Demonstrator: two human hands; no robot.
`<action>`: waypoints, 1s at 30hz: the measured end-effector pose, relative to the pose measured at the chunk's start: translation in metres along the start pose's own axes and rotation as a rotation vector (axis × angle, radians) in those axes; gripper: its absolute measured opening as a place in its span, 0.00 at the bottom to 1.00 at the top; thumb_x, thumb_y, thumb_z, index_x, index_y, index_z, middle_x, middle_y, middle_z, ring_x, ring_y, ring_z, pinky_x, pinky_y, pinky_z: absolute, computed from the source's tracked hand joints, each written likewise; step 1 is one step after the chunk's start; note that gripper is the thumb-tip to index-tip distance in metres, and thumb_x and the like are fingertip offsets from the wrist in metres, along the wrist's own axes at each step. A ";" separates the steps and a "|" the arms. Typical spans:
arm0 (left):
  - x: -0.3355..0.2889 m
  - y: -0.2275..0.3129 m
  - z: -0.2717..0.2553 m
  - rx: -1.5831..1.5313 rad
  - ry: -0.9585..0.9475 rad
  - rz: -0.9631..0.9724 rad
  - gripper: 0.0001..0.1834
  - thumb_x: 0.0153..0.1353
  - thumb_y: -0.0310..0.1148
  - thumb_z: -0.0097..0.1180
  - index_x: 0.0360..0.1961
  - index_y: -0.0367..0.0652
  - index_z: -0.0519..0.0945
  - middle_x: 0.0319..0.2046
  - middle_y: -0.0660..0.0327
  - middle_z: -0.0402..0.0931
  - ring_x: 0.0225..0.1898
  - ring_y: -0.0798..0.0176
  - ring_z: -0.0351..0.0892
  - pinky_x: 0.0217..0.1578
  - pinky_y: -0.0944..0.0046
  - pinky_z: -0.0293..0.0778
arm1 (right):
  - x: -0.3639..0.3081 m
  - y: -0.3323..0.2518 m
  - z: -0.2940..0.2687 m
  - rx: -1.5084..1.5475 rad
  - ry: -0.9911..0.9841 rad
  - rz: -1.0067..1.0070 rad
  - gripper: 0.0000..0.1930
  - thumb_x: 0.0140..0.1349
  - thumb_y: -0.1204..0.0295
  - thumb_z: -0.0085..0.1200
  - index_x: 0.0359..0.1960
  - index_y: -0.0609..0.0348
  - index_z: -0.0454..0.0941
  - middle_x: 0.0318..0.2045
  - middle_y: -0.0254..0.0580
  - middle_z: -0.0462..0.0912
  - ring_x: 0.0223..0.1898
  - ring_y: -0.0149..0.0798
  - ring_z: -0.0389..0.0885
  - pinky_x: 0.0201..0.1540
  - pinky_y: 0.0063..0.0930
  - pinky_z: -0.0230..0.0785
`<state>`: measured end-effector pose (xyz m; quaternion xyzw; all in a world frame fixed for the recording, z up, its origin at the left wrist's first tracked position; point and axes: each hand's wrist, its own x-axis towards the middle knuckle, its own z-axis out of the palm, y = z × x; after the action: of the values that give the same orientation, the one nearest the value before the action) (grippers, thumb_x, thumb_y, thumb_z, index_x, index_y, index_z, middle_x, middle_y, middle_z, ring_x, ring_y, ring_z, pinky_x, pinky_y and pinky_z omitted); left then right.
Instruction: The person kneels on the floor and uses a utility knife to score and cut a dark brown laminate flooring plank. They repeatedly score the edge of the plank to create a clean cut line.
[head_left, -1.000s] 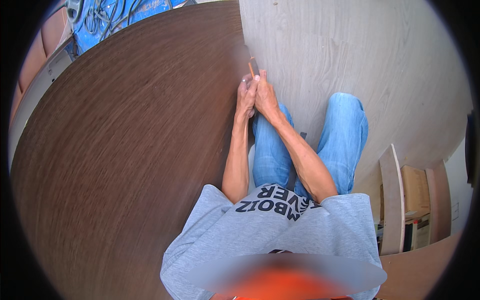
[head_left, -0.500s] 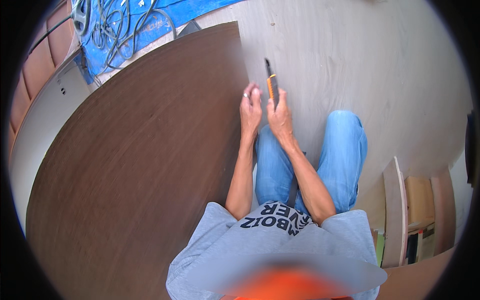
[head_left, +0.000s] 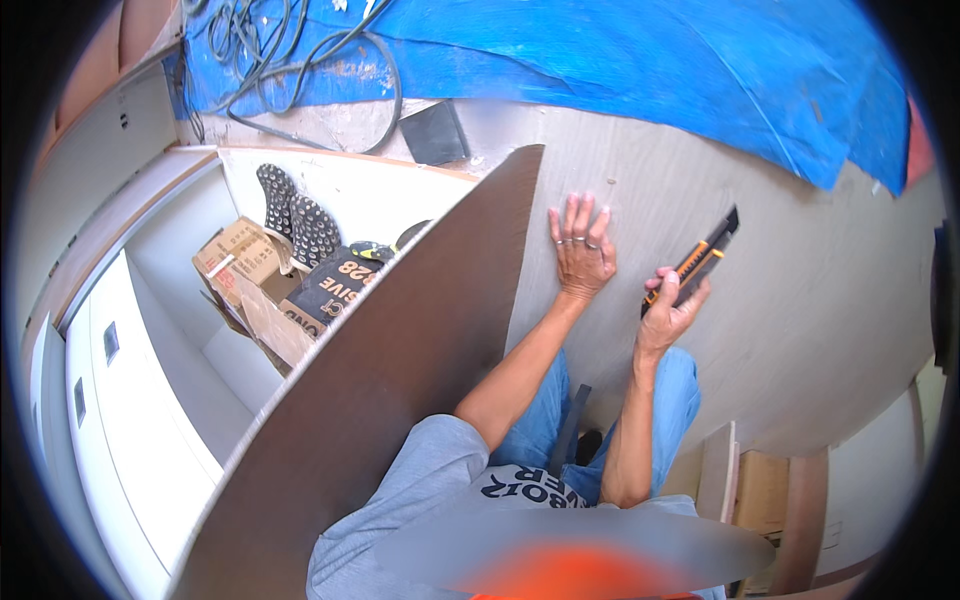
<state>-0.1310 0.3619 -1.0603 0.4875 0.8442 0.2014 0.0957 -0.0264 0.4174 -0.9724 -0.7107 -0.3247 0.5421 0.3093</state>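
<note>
The left hand (head_left: pixel 581 250) lies flat on a pale wood board (head_left: pixel 780 260), fingers spread wide and holding nothing. It rests just beside the edge of a big dark brown board (head_left: pixel 400 370) that runs from the top middle down to the lower left. There are rings on two of its fingers.

The right hand (head_left: pixel 672 308) is lifted a little above the pale board, to the right of the left hand. Its grip is closed around a knife (head_left: pixel 700 262) with an orange and black handle. The knife points up and to the right, away from the person. The two hands are near each other but apart.

A blue sheet (head_left: pixel 650 70) covers the far side at the top. Dark cables (head_left: pixel 300 60) lie in loops at the top left. Left of the dark board, a cardboard box (head_left: pixel 240 262) sits inside a white cabinet (head_left: pixel 150 330).
</note>
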 end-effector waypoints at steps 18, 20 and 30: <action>-0.005 -0.003 0.003 0.030 -0.010 -0.032 0.20 0.64 0.33 0.49 0.58 0.56 0.70 0.66 0.61 0.66 0.71 0.54 0.58 0.71 0.34 0.45 | 0.037 -0.001 0.019 -0.072 -0.029 0.027 0.27 0.68 0.68 0.49 0.65 0.60 0.55 0.33 0.43 0.75 0.28 0.34 0.73 0.30 0.28 0.70; -0.005 -0.004 0.004 0.026 0.007 -0.027 0.17 0.66 0.35 0.50 0.57 0.56 0.70 0.65 0.63 0.66 0.71 0.55 0.59 0.71 0.35 0.45 | 0.037 -0.002 0.021 -0.081 -0.027 0.036 0.28 0.67 0.68 0.49 0.65 0.61 0.54 0.32 0.44 0.75 0.28 0.34 0.73 0.30 0.28 0.70; -0.005 -0.005 -0.001 0.083 -0.040 0.010 0.22 0.66 0.37 0.50 0.60 0.53 0.67 0.68 0.57 0.62 0.72 0.50 0.57 0.70 0.31 0.44 | 0.037 -0.002 0.017 -0.076 -0.054 0.059 0.28 0.68 0.67 0.50 0.66 0.59 0.54 0.32 0.44 0.74 0.28 0.34 0.73 0.30 0.28 0.70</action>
<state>-0.1331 0.3546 -1.0616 0.4990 0.8474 0.1569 0.0911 -0.0355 0.4496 -0.9952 -0.7163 -0.3321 0.5572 0.2572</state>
